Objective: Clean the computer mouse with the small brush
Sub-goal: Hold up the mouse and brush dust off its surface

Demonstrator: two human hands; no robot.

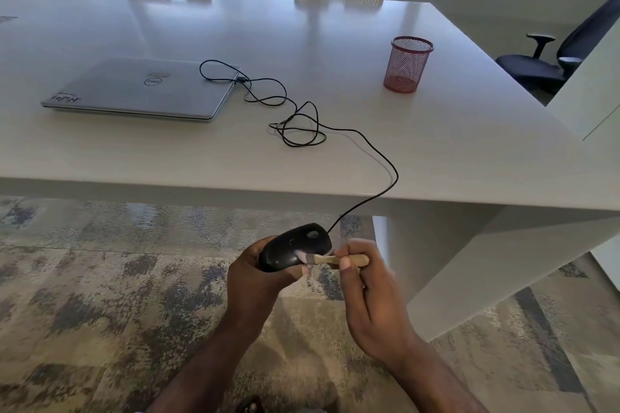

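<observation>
Your right hand pinches the small brush, bristles pointing left onto the mouse gripped by your left hand.

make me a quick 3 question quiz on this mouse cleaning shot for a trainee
1. True or false: the mouse rests on the table while it is brushed.
2. Which of the hands holds the brush? A) left B) right C) both
3. Fill in: the mouse cable runs up over the table edge towards the closed ____.

Key
1. False: the left hand holds it in the air, below the table edge.
2. B: the right hand pinches the wooden handle, bristles against the mouse.
3. laptop; the cable loops on the table, and its plug lies near the laptop's right side. Whether it is plugged in cannot be told.
</observation>
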